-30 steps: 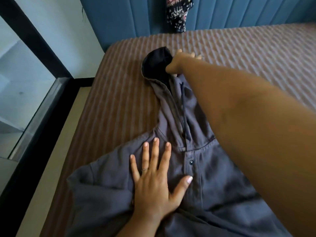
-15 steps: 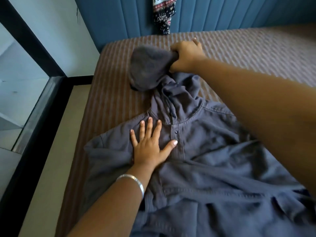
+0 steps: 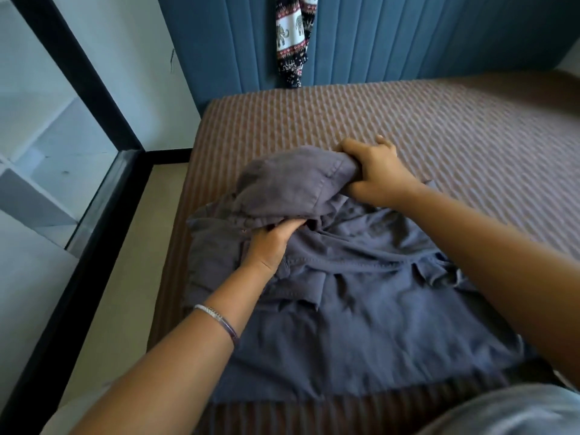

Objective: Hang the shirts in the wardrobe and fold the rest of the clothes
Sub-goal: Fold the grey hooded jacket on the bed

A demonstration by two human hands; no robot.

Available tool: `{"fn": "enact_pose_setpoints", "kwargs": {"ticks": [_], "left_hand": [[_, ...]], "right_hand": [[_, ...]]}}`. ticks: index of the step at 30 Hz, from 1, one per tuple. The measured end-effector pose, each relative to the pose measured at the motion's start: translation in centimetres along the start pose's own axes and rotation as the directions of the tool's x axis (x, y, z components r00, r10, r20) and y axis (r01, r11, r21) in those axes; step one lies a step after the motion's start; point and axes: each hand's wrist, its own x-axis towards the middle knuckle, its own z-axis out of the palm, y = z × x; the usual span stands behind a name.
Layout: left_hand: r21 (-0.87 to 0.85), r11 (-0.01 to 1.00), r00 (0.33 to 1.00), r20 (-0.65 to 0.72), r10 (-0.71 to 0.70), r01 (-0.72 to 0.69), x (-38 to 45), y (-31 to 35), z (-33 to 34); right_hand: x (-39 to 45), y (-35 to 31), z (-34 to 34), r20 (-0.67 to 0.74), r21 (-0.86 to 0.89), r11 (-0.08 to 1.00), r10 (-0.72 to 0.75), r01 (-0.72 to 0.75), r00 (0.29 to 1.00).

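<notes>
A dark grey hooded top (image 3: 361, 312) lies spread on the brown striped bed (image 3: 455, 127). Its hood (image 3: 292, 180) is folded back toward me over the collar. My right hand (image 3: 376, 172) grips the hood's right edge, fingers closed on the fabric. My left hand (image 3: 273, 243) sits at the neck opening under the folded hood; its fingertips are hidden in the cloth and seem to pinch it. A silver bracelet is on my left wrist.
A patterned elephant-print garment (image 3: 293, 36) hangs over the blue padded headboard (image 3: 408, 39). A black-framed glass panel (image 3: 78, 171) and a beige floor strip (image 3: 125, 293) run along the bed's left side.
My right hand has pulled the hood back over the collar toward me. My left hand has gone from lying flat on the chest to tucking in at the neck under the hood.
</notes>
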Motion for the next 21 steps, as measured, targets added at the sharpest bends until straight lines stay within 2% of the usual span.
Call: {"fn": "enact_pose_setpoints", "kwargs": {"ticks": [2,4,5,7,9,11,12,13,14,15,16,17,18,19,20,21], "left_hand": [[0.020,0.999,0.995,0.097,0.024,-0.026,-2.7,0.7,0.5],[0.046,0.987,0.959,0.235,-0.160,0.153,-5.6,0.5,0.3],[0.059,0.967,0.912,0.322,-0.255,0.250,-6.9,-0.1,-0.1],[0.207,0.907,0.782,0.460,-0.421,0.367,-9.0,-0.6,-0.9],[0.406,0.798,0.602,0.524,-0.603,0.445,-10.2,-0.7,-1.9],[0.646,0.629,0.394,0.492,-0.776,0.432,-10.6,0.2,-2.9],[0.758,0.527,0.314,0.429,-0.847,0.386,-10.2,0.6,-3.4],[0.840,0.422,0.300,0.329,-0.896,0.340,-9.8,1.2,-3.8],[0.886,0.349,0.369,0.228,-0.901,0.304,-9.3,1.8,-3.9],[0.907,0.320,0.514,0.143,-0.846,0.275,-8.7,2.2,-3.8],[0.908,0.343,0.694,0.084,-0.715,0.243,-8.1,2.5,-3.5],[0.894,0.403,0.849,0.049,-0.526,0.198,-7.7,2.7,-2.9],[0.874,0.475,0.950,0.054,-0.309,0.105,-7.4,2.6,-2.2],[0.854,0.519,0.986,0.112,-0.126,-0.031,-7.3,2.4,-1.5],[0.838,0.523,0.976,0.212,-0.044,-0.158,-7.2,1.8,-0.8],[0.831,0.498,0.945,0.321,-0.066,-0.247,-7.4,1.0,-0.2]], "right_hand": [[-2.2,-0.3,0.4,0.064,-0.050,0.999,-0.014,0.017,0.998],[-4.8,-0.1,1.5,0.123,-0.133,0.988,-0.059,0.075,0.991],[-6.0,0.1,2.2,0.162,-0.167,0.981,-0.069,0.096,0.984],[-8.4,0.3,3.5,0.324,-0.281,0.955,0.004,0.092,0.946],[-10.3,0.4,4.3,0.545,-0.455,0.883,0.174,0.115,0.820],[-11.1,0.2,4.6,0.679,-0.491,0.863,0.296,0.116,0.672],[-11.2,-0.2,4.4,0.700,-0.474,0.875,0.310,0.094,0.643],[-11.2,-0.6,4.2,0.686,-0.455,0.888,0.301,0.068,0.662],[-11.1,-1.0,3.9,0.637,-0.432,0.901,0.281,0.030,0.718],[-11.0,-1.2,3.8,0.557,-0.386,0.922,0.255,-0.025,0.790],[-10.8,-1.5,4.0,0.461,-0.306,0.948,0.232,-0.092,0.857],[-10.7,-1.7,4.4,0.364,-0.200,0.969,0.212,-0.146,0.907],[-10.7,-2.0,4.9,0.291,-0.112,0.979,0.197,-0.171,0.936],[-10.9,-2.1,5.8,0.261,-0.073,0.981,0.194,-0.181,0.946],[-11.3,-2.2,6.9,0.276,-0.090,0.976,0.216,-0.198,0.937],[-12.0,-2.3,8.0,0.330,-0.148,0.962,0.268,-0.231,0.905]]}}
